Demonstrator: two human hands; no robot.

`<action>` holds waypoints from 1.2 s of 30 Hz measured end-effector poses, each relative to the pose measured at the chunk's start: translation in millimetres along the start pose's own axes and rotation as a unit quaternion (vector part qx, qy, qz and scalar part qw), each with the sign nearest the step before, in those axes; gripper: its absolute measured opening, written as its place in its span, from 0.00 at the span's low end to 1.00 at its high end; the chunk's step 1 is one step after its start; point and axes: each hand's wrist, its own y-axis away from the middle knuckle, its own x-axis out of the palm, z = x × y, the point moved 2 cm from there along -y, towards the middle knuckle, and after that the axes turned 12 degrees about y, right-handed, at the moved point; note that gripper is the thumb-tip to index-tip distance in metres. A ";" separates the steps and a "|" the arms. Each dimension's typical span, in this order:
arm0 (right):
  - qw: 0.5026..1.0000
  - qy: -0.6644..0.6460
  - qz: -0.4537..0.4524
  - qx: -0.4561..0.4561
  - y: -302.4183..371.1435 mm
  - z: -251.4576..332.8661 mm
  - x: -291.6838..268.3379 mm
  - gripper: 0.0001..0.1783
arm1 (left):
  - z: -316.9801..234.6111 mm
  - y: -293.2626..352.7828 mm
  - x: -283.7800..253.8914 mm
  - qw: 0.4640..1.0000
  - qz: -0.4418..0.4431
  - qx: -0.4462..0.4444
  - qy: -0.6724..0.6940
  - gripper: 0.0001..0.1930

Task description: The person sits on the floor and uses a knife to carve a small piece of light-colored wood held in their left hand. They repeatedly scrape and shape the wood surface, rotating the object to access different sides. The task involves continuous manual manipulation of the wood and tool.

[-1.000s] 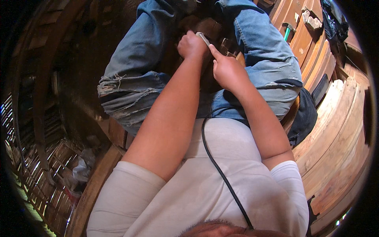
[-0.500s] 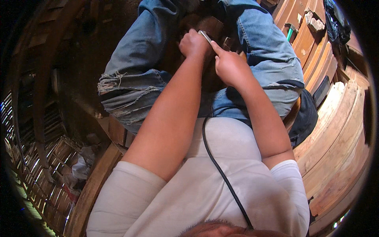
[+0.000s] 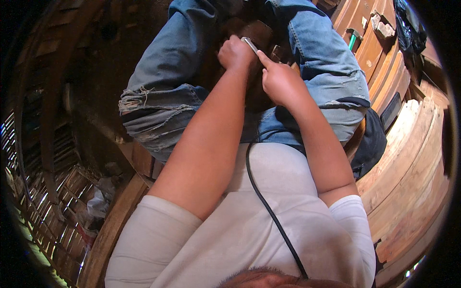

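Between my knees, my right hand [image 3: 282, 81] is closed round a slim silver-coloured metal tool [image 3: 250, 45], its index finger stretched along it. The handle is hidden in the fist, so its exact kind does not show. The tool's far end meets the thumb side of my left hand [image 3: 235, 52]. That hand is closed, its fingers curled away from view, and what they grip is hidden. Just beyond both hands lies a dark brown wooden-looking piece [image 3: 258, 31], its outline lost in shadow.
My legs in torn blue jeans [image 3: 168, 62] frame the work on both sides. To the right lie wooden boards [image 3: 408, 158], a green-handled tool [image 3: 353, 40], a pale rough chunk [image 3: 382, 27] and a black plastic bag [image 3: 410, 29]. A black cable [image 3: 269, 211] runs down my shirt.
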 end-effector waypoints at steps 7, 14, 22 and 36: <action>1.000 -0.010 0.000 0.006 -9.4 1.6 0.8 0.31 | 0.8 -2.3 1.7 1.000 0.010 -0.015 0.012 0.22; 1.000 -0.012 -0.020 -0.003 2.9 -2.9 4.5 0.31 | -2.9 4.9 -4.7 1.000 0.020 -0.002 -0.016 0.23; 0.999 -0.040 -0.022 0.018 1.1 -0.9 9.9 0.31 | -7.7 3.3 -4.0 1.000 0.010 -0.007 -0.018 0.18; 0.998 -0.051 0.015 0.028 -1.7 -7.5 -0.7 0.30 | -4.8 5.7 -4.4 1.000 0.020 -0.009 -0.006 0.19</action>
